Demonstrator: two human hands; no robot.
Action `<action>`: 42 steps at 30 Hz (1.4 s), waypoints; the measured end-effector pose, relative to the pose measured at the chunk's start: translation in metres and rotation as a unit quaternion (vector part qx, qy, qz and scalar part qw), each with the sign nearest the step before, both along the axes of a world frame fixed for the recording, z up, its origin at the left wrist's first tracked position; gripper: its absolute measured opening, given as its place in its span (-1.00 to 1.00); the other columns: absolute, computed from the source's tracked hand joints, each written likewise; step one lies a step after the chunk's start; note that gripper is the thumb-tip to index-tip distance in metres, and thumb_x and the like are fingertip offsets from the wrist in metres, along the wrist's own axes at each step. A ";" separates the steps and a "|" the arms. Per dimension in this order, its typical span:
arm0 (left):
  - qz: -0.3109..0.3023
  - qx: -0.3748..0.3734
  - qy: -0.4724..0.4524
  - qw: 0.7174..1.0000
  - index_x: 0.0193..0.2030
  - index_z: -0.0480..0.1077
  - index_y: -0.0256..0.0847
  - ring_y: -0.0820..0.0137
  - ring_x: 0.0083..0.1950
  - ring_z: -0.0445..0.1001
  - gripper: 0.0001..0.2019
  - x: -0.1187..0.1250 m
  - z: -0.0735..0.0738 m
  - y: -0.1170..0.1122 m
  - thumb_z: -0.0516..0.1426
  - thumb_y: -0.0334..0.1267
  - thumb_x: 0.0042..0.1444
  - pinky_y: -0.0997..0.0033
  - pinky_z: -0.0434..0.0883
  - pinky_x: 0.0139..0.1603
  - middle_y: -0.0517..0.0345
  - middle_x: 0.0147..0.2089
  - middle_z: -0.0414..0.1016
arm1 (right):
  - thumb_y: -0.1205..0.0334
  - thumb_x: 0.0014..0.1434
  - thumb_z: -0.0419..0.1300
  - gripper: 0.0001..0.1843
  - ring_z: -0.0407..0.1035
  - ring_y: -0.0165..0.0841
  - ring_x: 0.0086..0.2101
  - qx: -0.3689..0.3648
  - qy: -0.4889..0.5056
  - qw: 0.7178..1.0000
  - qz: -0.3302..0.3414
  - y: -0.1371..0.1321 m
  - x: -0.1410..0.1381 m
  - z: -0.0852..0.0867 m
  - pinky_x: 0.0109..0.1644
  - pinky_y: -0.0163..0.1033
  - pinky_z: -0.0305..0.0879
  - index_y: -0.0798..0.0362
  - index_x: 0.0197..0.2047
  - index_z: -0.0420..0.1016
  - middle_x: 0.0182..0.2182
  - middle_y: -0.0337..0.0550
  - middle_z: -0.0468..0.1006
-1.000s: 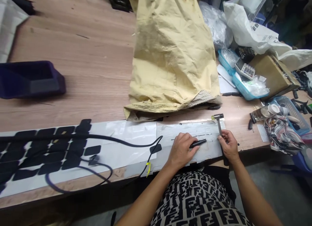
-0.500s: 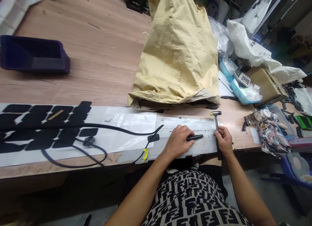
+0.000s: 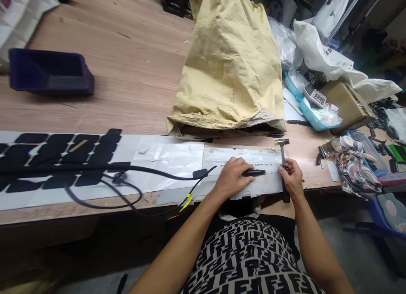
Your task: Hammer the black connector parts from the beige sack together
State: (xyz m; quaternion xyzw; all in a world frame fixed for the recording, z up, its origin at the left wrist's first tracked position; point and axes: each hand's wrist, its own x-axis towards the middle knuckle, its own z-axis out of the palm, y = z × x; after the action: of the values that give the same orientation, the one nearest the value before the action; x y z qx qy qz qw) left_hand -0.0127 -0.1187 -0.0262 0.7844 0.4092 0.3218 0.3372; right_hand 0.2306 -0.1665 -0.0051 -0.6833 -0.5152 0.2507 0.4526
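A short black rod-like piece lies along the pale work strip, its left part pinched between the thumb and fingers of my left hand. What exactly the piece is I cannot make out. My right hand grips a small hammer by the shaft. The hammer's head, with a yellow face on the left and a dark one on the right, points away from me. Its black handle end sticks out below my fingers, near the table edge.
A yellow cloth sack stands ahead of my hands. Black rounded pads and a black cable lie on white sheeting to the left. A dark blue bin sits far left. Blue baskets, a jar and patterned cloth crowd the right.
The black piece has turned from slightly slanted to nearly level, and my left thumb has come lower beside it. My right hand keeps its hold on the hammer. The view has shifted slightly.
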 end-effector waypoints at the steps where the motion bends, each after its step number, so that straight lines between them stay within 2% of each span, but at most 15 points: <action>1: 0.003 -0.001 -0.001 1.000 -0.10 0.55 -0.14 0.25 -0.10 0.33 -0.78 0.000 0.001 -0.001 0.28 -0.30 0.07 0.22 0.35 -0.03 0.13 -0.23 0.48 | 0.10 0.13 0.28 -0.52 0.33 -0.39 -0.37 -0.003 -0.005 1.000 0.000 0.000 0.000 0.000 -0.27 -0.26 0.33 0.06 0.10 0.42 -0.33 -0.22 0.49; 4: 0.014 -0.004 -0.002 1.000 -0.13 0.54 -0.15 0.26 -0.11 0.34 -0.83 -0.001 0.001 -0.001 0.25 -0.32 0.11 0.22 0.35 -0.03 0.13 -0.23 0.49 | 0.12 0.17 0.26 -0.42 0.33 -0.39 -0.38 -0.010 -0.009 1.000 0.006 -0.004 -0.002 0.001 -0.28 -0.25 0.33 0.06 0.24 0.38 -0.33 -0.23 0.46; 8: 0.013 -0.011 0.000 1.000 -0.16 0.53 -0.13 0.25 -0.10 0.36 -0.86 -0.001 0.002 -0.001 0.25 -0.31 0.11 0.22 0.35 -0.03 0.14 -0.22 0.51 | 0.14 0.23 0.24 -0.46 0.42 -0.34 -0.27 0.015 0.013 1.000 0.005 -0.025 -0.014 0.011 -0.18 -0.23 0.42 0.02 0.27 0.40 -0.23 -0.15 0.49; 10: 0.011 -0.017 0.003 1.000 -0.15 0.53 -0.14 0.26 -0.11 0.36 -0.84 -0.001 0.003 0.000 0.26 -0.32 0.10 0.23 0.34 -0.05 0.15 -0.23 0.51 | 0.16 0.26 0.21 -0.44 0.42 -0.39 -0.35 -0.006 0.025 0.999 0.028 -0.040 -0.022 0.019 -0.28 -0.26 0.45 -0.03 0.32 0.34 -0.19 -0.15 0.50; 12: 0.013 -0.018 0.008 1.000 -0.16 0.54 -0.14 0.26 -0.13 0.35 -0.83 -0.001 0.005 0.000 0.27 -0.33 0.08 0.25 0.34 -0.07 0.16 -0.25 0.50 | 0.19 0.29 0.19 -0.44 0.41 -0.43 -0.45 -0.041 0.021 0.996 0.081 -0.055 -0.028 0.026 -0.37 -0.28 0.46 -0.06 0.34 0.31 -0.17 -0.13 0.53; 13: 0.014 -0.016 0.010 1.000 -0.16 0.54 -0.14 0.27 -0.14 0.35 -0.83 -0.001 0.005 0.000 0.27 -0.33 0.07 0.25 0.33 -0.07 0.16 -0.26 0.50 | 0.21 0.29 0.18 -0.46 0.43 -0.42 -0.42 -0.049 -0.001 0.993 0.105 -0.061 -0.031 0.028 -0.34 -0.27 0.48 -0.06 0.33 0.33 -0.12 -0.10 0.54; 16: 0.014 -0.010 0.008 1.000 -0.18 0.55 -0.12 0.27 -0.14 0.35 -0.86 0.000 0.004 -0.001 0.26 -0.33 0.08 0.26 0.32 -0.07 0.16 -0.26 0.50 | 0.27 0.30 0.17 -0.51 0.50 -0.28 -0.16 -0.046 -0.083 0.985 0.147 -0.072 -0.037 0.031 -0.06 -0.18 0.51 -0.04 0.29 0.38 0.00 -0.03 0.55; 19: 0.010 -0.009 0.004 1.000 -0.18 0.55 -0.12 0.28 -0.13 0.36 -0.86 0.000 0.002 -0.001 0.25 -0.32 0.11 0.26 0.32 -0.06 0.16 -0.23 0.51 | 0.30 0.32 0.14 -0.53 0.48 -0.25 -0.04 -0.031 -0.120 0.981 0.151 -0.075 -0.043 0.031 0.08 -0.16 0.46 -0.04 0.29 0.38 0.03 -0.04 0.55; 25: 0.005 -0.017 0.001 1.000 -0.18 0.56 -0.10 0.28 -0.13 0.35 -0.87 -0.001 0.002 0.000 0.26 -0.33 0.11 0.25 0.32 -0.06 0.17 -0.24 0.52 | 0.34 0.34 0.10 -0.52 0.50 -0.28 -0.05 0.002 -0.137 0.975 0.173 -0.076 -0.051 0.039 0.05 -0.20 0.47 -0.04 0.31 0.35 -0.01 -0.05 0.57; 30: 0.005 -0.025 -0.002 1.000 -0.17 0.56 -0.09 0.27 -0.13 0.34 -0.84 -0.001 0.004 0.001 0.27 -0.35 0.09 0.24 0.31 -0.06 0.18 -0.24 0.52 | 0.33 0.35 0.09 -0.55 0.51 -0.25 -0.03 -0.009 -0.149 0.975 0.167 -0.078 -0.053 0.038 0.05 -0.16 0.48 -0.02 0.28 0.39 0.00 -0.02 0.58; 36: 0.004 -0.032 0.001 0.999 -0.17 0.56 -0.11 0.26 -0.11 0.34 -0.85 -0.001 0.003 0.000 0.27 -0.34 0.09 0.24 0.30 -0.05 0.17 -0.23 0.51 | 0.27 0.35 0.09 -0.57 0.52 -0.20 -0.04 -0.020 -0.106 0.984 0.141 -0.075 -0.060 0.043 0.06 -0.10 0.51 0.01 0.26 0.42 -0.05 0.00 0.60; 42: 0.007 -0.029 0.002 1.000 -0.17 0.56 -0.09 0.28 -0.13 0.33 -0.85 0.000 0.003 -0.001 0.23 -0.35 0.12 0.26 0.30 -0.08 0.17 -0.26 0.50 | 0.30 0.34 0.09 -0.59 0.53 -0.24 -0.06 -0.011 -0.110 0.978 0.180 -0.076 -0.069 0.042 0.05 -0.16 0.50 0.02 0.21 0.48 -0.03 -0.02 0.62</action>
State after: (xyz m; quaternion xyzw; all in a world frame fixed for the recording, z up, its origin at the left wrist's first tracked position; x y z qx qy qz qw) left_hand -0.0124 -0.1195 -0.0235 0.7723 0.4243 0.3104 0.3564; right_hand 0.1614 -0.2422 0.0371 -0.6078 -0.6734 0.2568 0.3334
